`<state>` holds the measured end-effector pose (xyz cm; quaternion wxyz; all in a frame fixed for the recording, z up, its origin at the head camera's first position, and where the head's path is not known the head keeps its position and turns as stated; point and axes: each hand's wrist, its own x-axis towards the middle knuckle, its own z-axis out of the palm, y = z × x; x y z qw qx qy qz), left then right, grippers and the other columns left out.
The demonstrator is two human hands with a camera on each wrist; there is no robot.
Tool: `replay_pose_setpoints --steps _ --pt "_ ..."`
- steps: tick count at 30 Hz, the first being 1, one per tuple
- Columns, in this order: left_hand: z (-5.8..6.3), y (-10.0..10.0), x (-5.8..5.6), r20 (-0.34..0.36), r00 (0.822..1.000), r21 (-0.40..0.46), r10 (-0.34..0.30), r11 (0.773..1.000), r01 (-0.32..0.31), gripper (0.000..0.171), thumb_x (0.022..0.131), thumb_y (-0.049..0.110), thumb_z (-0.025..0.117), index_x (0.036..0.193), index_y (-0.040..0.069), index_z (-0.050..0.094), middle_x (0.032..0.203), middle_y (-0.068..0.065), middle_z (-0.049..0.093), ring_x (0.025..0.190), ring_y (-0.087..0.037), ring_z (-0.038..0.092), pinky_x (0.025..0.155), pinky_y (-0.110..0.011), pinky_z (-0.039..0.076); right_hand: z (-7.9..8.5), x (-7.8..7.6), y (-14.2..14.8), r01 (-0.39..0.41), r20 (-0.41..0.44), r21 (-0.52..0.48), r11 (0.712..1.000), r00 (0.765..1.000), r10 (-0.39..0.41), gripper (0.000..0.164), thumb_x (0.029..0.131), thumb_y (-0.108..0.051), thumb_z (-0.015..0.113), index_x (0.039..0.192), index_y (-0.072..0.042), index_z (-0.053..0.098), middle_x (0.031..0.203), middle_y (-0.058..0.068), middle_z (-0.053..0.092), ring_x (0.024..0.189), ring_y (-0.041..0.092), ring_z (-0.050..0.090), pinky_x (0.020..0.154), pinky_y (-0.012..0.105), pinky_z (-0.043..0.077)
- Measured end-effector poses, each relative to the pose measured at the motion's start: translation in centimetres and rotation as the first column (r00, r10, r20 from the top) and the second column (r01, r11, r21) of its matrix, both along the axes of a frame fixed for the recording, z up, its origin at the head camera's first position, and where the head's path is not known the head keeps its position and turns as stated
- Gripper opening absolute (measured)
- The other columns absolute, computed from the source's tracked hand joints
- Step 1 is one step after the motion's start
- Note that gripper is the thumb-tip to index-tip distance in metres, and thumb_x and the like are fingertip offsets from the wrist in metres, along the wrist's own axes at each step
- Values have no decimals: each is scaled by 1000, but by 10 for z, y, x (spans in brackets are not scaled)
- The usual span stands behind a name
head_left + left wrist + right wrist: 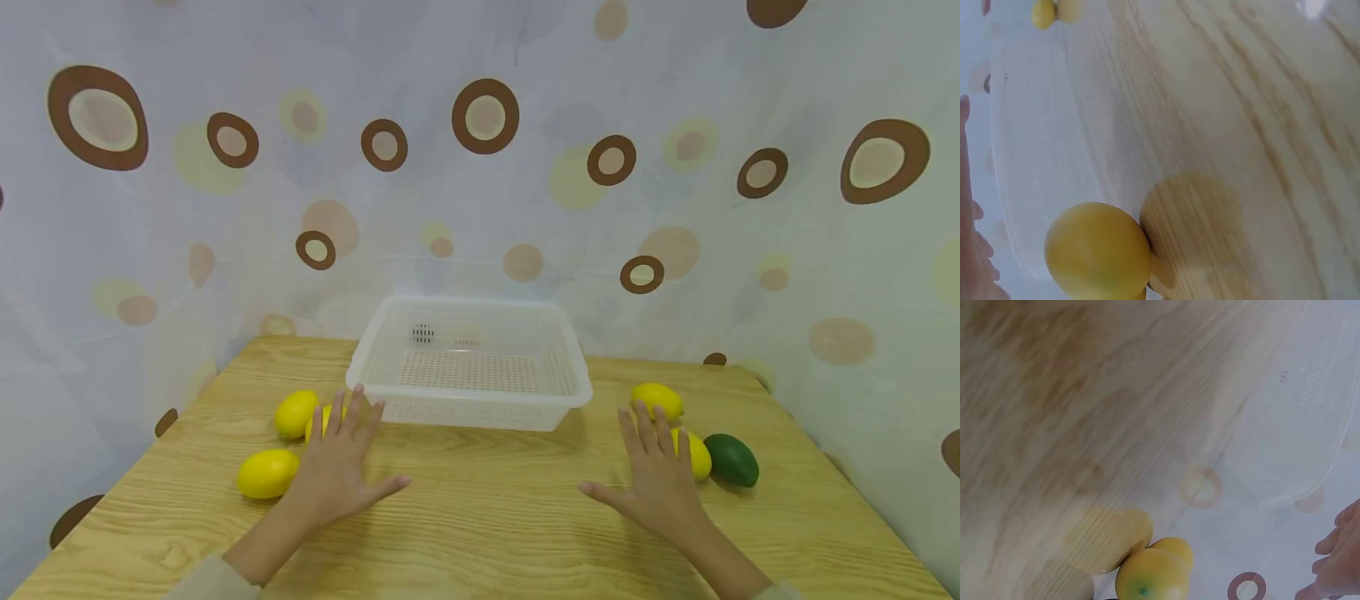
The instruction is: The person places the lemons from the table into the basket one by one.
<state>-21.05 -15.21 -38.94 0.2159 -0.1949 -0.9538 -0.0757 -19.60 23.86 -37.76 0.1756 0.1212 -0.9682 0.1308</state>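
Observation:
My left hand [336,475] is held over the table with its fingers spread and nothing in it. Beside and partly behind it lie yellow lemons: one at the front [264,474], one farther back [296,414], and one mostly hidden by the fingers [318,423]. My right hand [663,485], likewise spread and holding nothing, overlaps a lemon [701,457] in the head view. Another lemon [660,398] lies just past its fingertips, and a dark green lemon-shaped fruit [731,460] rests to the right. In the left wrist view a lemon [1097,250] appears large near the hand.
A white perforated plastic basket [468,398] stands at the back middle of the wood-grain table [480,517], between the two groups of fruit. Behind the table hangs a pale curtain [480,208] with brown and beige circles.

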Motion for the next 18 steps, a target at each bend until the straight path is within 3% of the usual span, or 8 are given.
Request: replay_pose_setpoints --steps 6,18 --pt "4 -3 -2 36 999 8 12 1000 -12 96 76 70 52 144 5 31 150 -27 20 139 -48 14 107 -68 15 4 -5 -3 12 52 -1 1000 999 -11 109 74 -64 61 148 0 13 154 25 8 144 37 -6 107 68 -5" --pt "7 -9 -12 62 998 23 26 999 -28 95 78 66 54 144 3 29 151 -27 19 140 -44 15 111 -62 16 5 -13 -8 15 54 -15 1000 998 -14 107 75 -65 60 148 0 14 153 27 8 141 46 -3 107 70 -2"
